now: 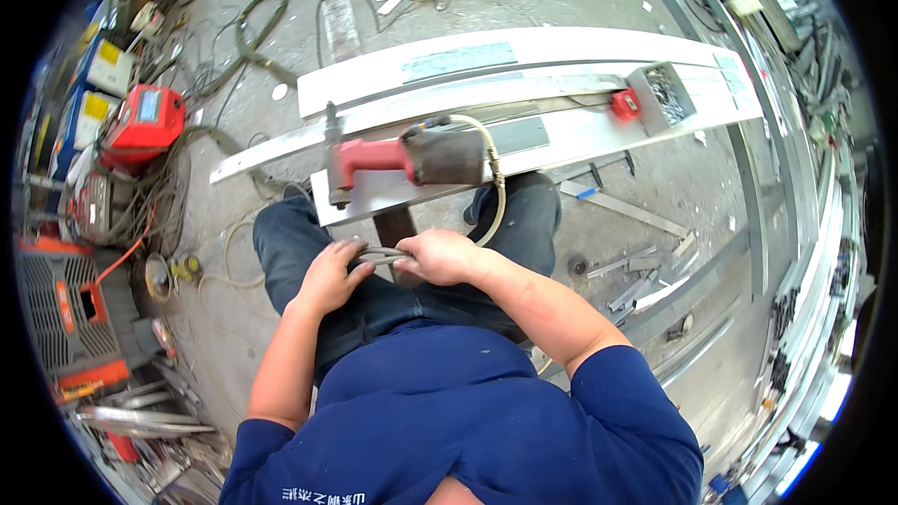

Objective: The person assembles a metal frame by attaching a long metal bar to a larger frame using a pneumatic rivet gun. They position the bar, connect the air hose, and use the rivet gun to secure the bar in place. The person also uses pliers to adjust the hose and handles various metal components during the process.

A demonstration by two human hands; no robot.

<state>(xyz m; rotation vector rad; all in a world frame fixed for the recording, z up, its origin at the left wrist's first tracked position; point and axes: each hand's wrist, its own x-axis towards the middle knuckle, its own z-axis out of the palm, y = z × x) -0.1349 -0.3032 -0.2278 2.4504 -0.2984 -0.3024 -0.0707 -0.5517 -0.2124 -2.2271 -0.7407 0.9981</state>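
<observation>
Both hands meet over my lap, around a short bundle of thin grey strands [382,255] that look like cord or wire; their exact kind is unclear. My left hand [329,275] has its fingers curled at the left end. At the other end, my right hand [440,257] pinches the bundle between thumb and fingers. Just beyond them, a red and dark air-powered hand tool [374,157], shaped like a rivet gun, rests on a long white panel [608,136]. A pale air hose [499,189] curves from its right end toward my right forearm.
On the panel's right part stand a red tape measure [626,105] and a grey box [666,98] of small metal pieces. Red welding machine [145,126], tangled cables and an orange-grey case [70,318] crowd the left. Metal profiles [804,224] line the right; offcuts lie on the floor.
</observation>
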